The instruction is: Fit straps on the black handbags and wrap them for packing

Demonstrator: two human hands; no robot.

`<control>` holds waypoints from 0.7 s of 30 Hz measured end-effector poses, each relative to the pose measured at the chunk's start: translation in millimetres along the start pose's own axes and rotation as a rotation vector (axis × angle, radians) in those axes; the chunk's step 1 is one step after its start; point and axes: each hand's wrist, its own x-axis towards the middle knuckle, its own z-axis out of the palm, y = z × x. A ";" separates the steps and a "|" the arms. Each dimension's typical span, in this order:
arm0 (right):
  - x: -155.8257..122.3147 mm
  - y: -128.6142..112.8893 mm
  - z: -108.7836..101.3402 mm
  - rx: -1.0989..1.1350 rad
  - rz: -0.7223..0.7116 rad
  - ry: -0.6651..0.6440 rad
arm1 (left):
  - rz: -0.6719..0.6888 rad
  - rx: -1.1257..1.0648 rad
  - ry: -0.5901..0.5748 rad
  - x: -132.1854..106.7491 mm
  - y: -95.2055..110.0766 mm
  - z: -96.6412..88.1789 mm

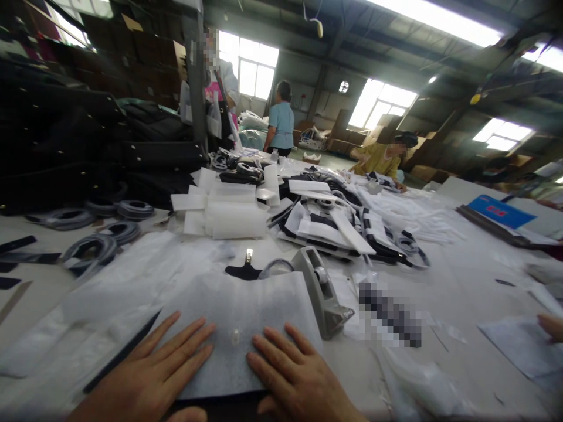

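Observation:
My left hand (160,369) and my right hand (294,375) lie flat, fingers stretched out, on a sheet of white foam wrap (246,310) folded over a dark item whose black tab with a metal clasp (247,264) sticks out at the far edge. Both hands press on the near part of the sheet. A grey tape dispenser (323,293) stands just right of the sheet, beyond my right hand. A thin dark strip (123,351) runs diagonally under my left hand.
Stacks of white foam pieces (233,214) and black-and-white parts (347,225) cover the table's middle. Coiled grey straps (94,246) lie at the left beside piled black bags (65,146). Other people work at the far end. Another person's fingers (552,325) show at the right edge.

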 end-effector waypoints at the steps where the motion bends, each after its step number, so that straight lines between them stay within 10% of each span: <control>1: -1.0 0.5 4.6 -0.025 -0.013 0.029 | 0.005 0.026 0.028 3.1 2.1 1.1; 10: -1.7 -5.8 34.0 -0.085 0.062 0.261 | -0.203 -0.169 -0.376 61.0 12.4 -16.1; 21: 21.3 -12.3 29.7 0.103 0.310 0.246 | -0.045 -0.058 -0.282 49.9 1.6 7.0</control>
